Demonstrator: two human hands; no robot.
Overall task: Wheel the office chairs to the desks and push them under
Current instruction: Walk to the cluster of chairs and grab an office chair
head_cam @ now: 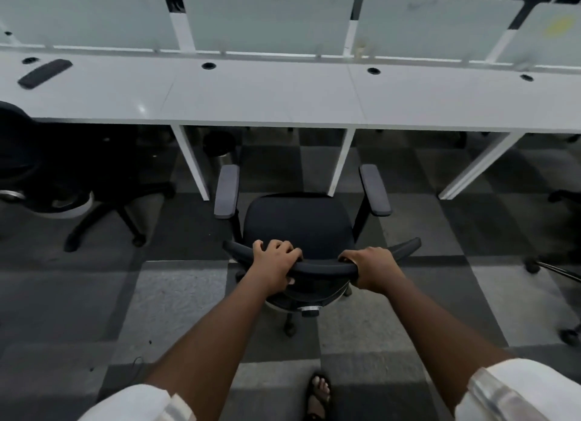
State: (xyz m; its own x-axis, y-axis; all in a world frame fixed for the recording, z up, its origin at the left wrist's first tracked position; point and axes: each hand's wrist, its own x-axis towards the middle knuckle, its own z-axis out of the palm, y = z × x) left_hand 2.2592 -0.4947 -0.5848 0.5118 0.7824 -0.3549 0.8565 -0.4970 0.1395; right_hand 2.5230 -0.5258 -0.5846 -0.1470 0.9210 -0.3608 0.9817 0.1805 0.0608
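a long white surface [251,103] runs across the upper part of the view, backed by pale frosted divider panels [267,15] and carried on white legs [191,162], with round black cable holes [207,65] set along its far side. below it the floor [176,295] is a checker of grey and dark carpet tiles. the black office chair [298,222] stands on that floor in front of the surface, facing it and lined up with the gap between two legs; its seat is well out from the edge and its grey armrests [227,191] reach toward the legs but lie short of the surface. a second dark chair [63,181] sits at the left, partly under the surface. the person's two bare arms, in white rolled sleeves [138,405], stretch forward to the curved top rail of the chair's backrest [323,266]. the left hand [275,265] grips the rail with fingers curled over its top and thumb behind, and the right hand [372,268] wraps the rail just to the right, fingers hooked over the front. a flat black bar-shaped object [45,73] lies on the surface at far left. a sandalled foot [319,395] shows at the bottom edge.
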